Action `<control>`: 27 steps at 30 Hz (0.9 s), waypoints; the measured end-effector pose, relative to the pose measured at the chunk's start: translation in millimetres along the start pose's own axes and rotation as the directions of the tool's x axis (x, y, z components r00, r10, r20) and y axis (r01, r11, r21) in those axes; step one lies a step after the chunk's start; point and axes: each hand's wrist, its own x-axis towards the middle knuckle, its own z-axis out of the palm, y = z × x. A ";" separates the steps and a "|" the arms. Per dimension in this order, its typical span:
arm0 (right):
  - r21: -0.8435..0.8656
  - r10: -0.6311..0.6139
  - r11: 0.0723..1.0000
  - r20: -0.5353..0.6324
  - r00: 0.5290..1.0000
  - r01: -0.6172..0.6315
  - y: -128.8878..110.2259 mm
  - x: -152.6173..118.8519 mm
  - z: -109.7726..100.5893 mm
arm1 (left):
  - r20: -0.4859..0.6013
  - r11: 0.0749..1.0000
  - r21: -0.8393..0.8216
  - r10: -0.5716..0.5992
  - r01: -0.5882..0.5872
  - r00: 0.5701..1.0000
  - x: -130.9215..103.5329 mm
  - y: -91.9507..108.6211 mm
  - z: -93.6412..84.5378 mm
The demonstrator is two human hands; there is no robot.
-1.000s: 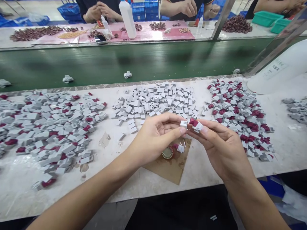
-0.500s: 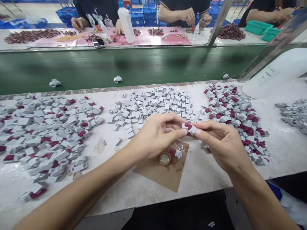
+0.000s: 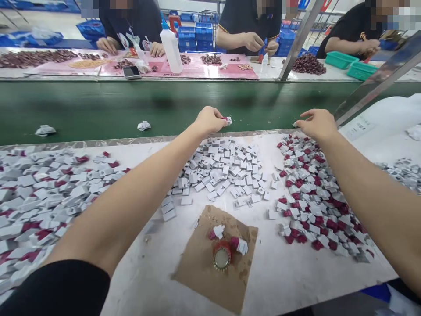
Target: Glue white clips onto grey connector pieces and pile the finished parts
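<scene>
My left hand (image 3: 210,119) reaches out over the near edge of the green belt, its fingertips pinching a small white-and-maroon plastic piece (image 3: 228,120). Farther right, my right hand (image 3: 317,124) is also stretched forward, thumb and index finger apart. At its thumb tip a small whitish piece (image 3: 295,124) rests at the belt's edge. Below and between my arms lies a brown cardboard sheet (image 3: 210,281). On it are a round cap with a crimped rim (image 3: 222,258) and two maroon-and-white pieces, one beside the cap (image 3: 242,245) and one above it (image 3: 217,232).
Heaps of white-and-maroon pieces lie at left (image 3: 69,188) and right (image 3: 315,197), with plain white blocks (image 3: 226,158) between. Two pale pieces (image 3: 144,126) sit on the green belt (image 3: 98,105). A metal post (image 3: 301,39) and large white bottle (image 3: 378,123) stand right. Co-workers sit opposite.
My hands have parted and moved forward from above the cardboard to the belt's edge. The left carries the white-and-maroon piece. Another maroon-and-white piece now shows on the cardboard. The view has tilted up.
</scene>
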 end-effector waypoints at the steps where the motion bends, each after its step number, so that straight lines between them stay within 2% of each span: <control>1: -0.025 0.004 1.000 0.010 1.000 -0.003 1.0 9.2 4.0 | -0.012 0.999 0.016 -0.030 0.030 0.999 10.9 -5.1 1.7; 3: -0.059 0.018 0.998 0.041 0.999 -0.015 1.7 21.3 13.0 | -0.012 0.996 0.048 -0.069 0.070 0.998 24.2 -12.7 3.9; 5: -0.068 0.045 0.997 0.068 0.997 -0.041 0.3 28.8 22.0 | -0.009 0.993 0.084 -0.086 0.086 0.996 26.7 -16.0 3.3; 8: -0.006 0.074 0.997 0.103 0.992 -0.073 -5.0 33.3 30.9 | -0.023 0.988 0.148 -0.032 0.035 0.999 10.8 -11.7 -1.8; 10: 0.095 0.057 0.993 0.137 0.989 -0.070 -7.9 27.6 30.8 | -0.006 0.976 0.198 0.089 -0.086 0.996 -11.7 -3.1 -5.6; 12: 0.207 0.021 0.977 0.164 0.986 -0.055 -8.1 10.5 25.7 | 0.117 0.927 0.255 0.251 -0.273 0.961 -39.1 7.1 -7.3; 14: 0.357 -0.031 0.933 0.209 0.977 -0.046 -5.5 -18.9 16.9 | 0.312 0.854 0.275 0.355 -0.441 0.881 -64.3 15.5 -5.7; 16: 0.528 -0.098 0.846 0.285 0.953 -0.071 -1.5 -57.6 6.9 | 0.445 0.799 0.280 0.383 -0.533 0.809 -81.5 19.5 -1.1; 18: 0.647 -0.155 0.749 0.381 0.912 -0.142 1.5 -99.7 -2.0 | 0.492 0.772 0.280 0.395 -0.571 0.776 -89.1 19.6 4.8; 20: 0.691 -0.176 0.680 0.480 0.859 -0.246 2.5 -138.8 -8.0 | 0.482 0.784 0.257 0.403 -0.565 0.778 -91.3 18.1 8.6; 22: 0.703 -0.166 0.627 0.541 0.824 -0.335 2.0 -170.7 -11.0 | 0.439 0.814 0.228 0.404 -0.534 0.803 -95.1 17.7 7.7; 25: 0.732 -0.129 0.550 0.551 0.825 -0.403 2.3 -203.5 -13.7 | 0.318 0.900 0.100 0.374 -0.424 0.871 -115.1 20.6 -3.1; 27: 0.748 -0.117 0.512 0.548 0.828 -0.423 4.8 -218.1 -16.8 | 0.266 0.952 -0.090 0.305 -0.292 0.914 -138.5 23.4 -13.1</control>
